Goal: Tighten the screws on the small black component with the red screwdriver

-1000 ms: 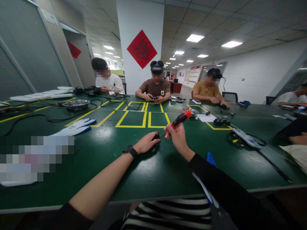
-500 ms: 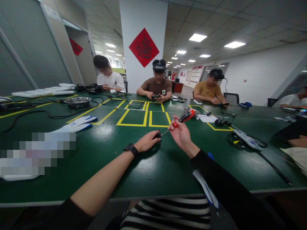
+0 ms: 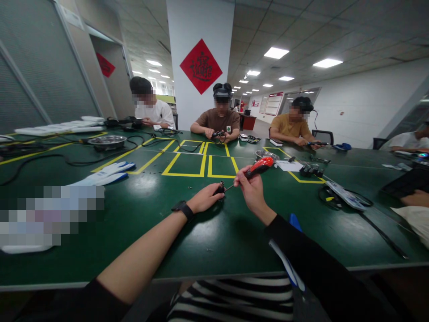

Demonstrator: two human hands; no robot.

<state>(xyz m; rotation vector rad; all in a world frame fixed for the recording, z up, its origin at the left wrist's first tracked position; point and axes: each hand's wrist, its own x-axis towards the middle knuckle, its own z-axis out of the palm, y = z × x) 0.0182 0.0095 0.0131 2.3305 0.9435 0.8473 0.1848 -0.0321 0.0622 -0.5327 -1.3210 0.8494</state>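
My left hand (image 3: pixel 207 198), with a black watch on the wrist, is closed on a small dark part (image 3: pixel 221 188) that rests on the green table. Opposite it, my right hand (image 3: pixel 250 190) grips a red and black screwdriver (image 3: pixel 262 167) near the front of its handle. The handle slants up to the right, and the thin shaft reaches down left to the side of the dark part. Whether the tip sits inside the part is too small to tell.
On the green table (image 3: pixel 140 250), a blue-white glove (image 3: pixel 110 173) lies left and another glove (image 3: pixel 288 264) hangs at the front edge. Metal bowls (image 3: pixel 107 142), black blocks (image 3: pixel 311 171) and a power strip (image 3: pixel 345 194) lie farther off. Several people sit around.
My right hand has closed its fingers round the screwdriver, turning its grip, and the handle has shifted slightly right and down. My left hand and the dark part have stayed in place.
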